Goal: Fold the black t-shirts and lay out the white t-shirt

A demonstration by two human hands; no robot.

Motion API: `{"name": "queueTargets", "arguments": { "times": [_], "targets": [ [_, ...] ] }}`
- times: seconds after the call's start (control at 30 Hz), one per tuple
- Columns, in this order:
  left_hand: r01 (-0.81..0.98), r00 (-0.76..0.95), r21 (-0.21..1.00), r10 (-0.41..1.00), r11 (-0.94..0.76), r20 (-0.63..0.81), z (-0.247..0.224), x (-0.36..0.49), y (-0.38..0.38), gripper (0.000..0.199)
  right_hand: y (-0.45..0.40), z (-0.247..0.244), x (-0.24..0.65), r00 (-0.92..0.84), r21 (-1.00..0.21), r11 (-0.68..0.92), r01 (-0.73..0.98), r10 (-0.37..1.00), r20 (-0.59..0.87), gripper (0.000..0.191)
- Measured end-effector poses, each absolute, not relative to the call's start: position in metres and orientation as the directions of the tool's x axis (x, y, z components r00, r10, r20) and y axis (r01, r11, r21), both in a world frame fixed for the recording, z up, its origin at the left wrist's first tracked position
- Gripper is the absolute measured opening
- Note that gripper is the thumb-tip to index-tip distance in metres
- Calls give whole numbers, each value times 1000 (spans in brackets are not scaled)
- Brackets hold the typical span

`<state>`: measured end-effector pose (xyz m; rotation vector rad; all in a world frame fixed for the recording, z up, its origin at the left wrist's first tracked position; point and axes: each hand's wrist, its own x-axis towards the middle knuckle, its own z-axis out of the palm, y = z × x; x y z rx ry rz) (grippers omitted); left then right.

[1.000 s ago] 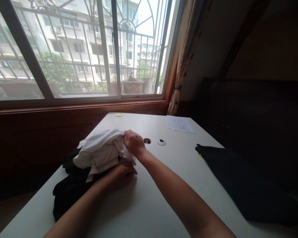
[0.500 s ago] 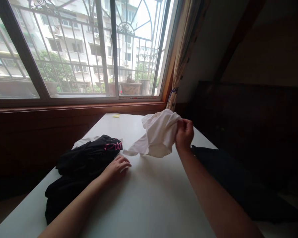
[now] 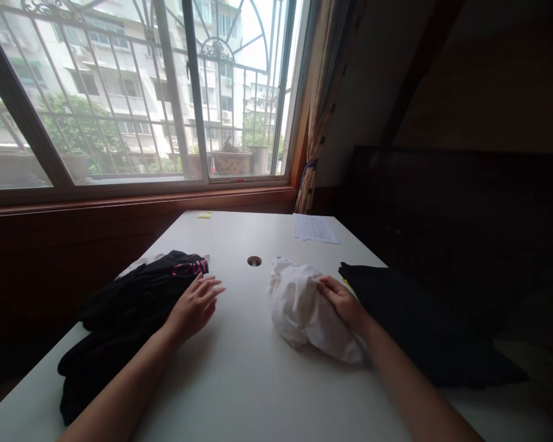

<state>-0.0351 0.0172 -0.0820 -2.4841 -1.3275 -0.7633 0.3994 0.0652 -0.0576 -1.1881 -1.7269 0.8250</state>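
A crumpled white cloth (image 3: 299,307) lies bunched on the white table (image 3: 249,380), right of the middle. The fingers of my right hand (image 3: 343,301) pinch its upper right part. My left hand (image 3: 196,304) is empty, its fingers apart, beside a heap of black clothing (image 3: 133,301) with pink lettering. Some white fabric (image 3: 141,264) shows behind that heap. To the right of my right hand, a dark garment (image 3: 410,313) is spread over the table's right side.
Printed paper (image 3: 316,228) lies near the far edge, and a yellow note (image 3: 204,215) at the far left corner. A round hole (image 3: 254,261) is cut in the tabletop. Beyond stand a barred window and a curtain (image 3: 308,178).
The white cloth has come down onto the table and nearer with my right hand, uncovering the paper and the hole. My left hand has lifted slightly, fingers more spread. The view has shifted a little.
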Motion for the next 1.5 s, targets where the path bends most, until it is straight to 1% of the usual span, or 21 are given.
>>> {"name": "queueTargets", "arguments": {
  "times": [0.07,0.13,0.17,0.23,0.27,0.3,0.37,0.53,0.63,0.73,0.87,1.03,1.13,1.3,1.5],
  "targets": [
    [867,426,-30,709,-497,563,-72,-37,12,40,61,-77,396,-190,-876,308,371,949,253,37],
    [937,322,-79,755,-340,571,-66,-45,7,42,58,-84,394,-202,-877,319,359,944,261,36],
    [967,247,-93,789,-236,563,-65,-51,6,47,56,-83,394,-208,-881,326,343,941,267,35],
    [993,85,-113,852,-31,516,-68,-65,6,60,53,-80,392,-203,-894,329,303,939,277,34],
    [991,21,-125,877,45,481,-71,-72,7,65,51,-77,392,-194,-900,328,287,940,281,34],
    [986,-30,-135,893,102,449,-75,-79,9,67,50,-76,391,-187,-902,329,280,940,285,33],
    [975,-84,-152,906,159,414,-82,-88,15,66,46,-74,391,-189,-897,340,284,937,295,32],
    [965,-98,-174,884,197,457,-91,-92,26,59,43,-78,394,-179,-900,345,267,935,306,35],
    [961,-95,-188,879,204,467,-92,-90,27,58,49,-87,399,-57,-909,313,274,949,309,42],
    [960,-103,-183,875,212,474,-92,-89,28,57,62,-99,403,69,-878,320,356,928,366,42],
    [963,-106,-167,870,210,481,-92,-88,29,56,80,-117,405,111,-783,373,497,868,484,34],
    [969,-113,-138,868,203,483,-92,-87,30,56,91,-130,407,172,-765,325,557,856,488,39],
    [971,-116,-127,868,200,482,-92,-87,30,56,93,-133,408,150,-766,315,560,871,468,42],
    [965,-124,-148,874,216,470,-91,-86,30,56,93,-132,410,92,-760,324,563,890,447,44],
    [965,-129,-146,877,219,462,-89,-84,29,55,87,-121,407,-19,-759,298,578,936,353,43]
  ]
}}
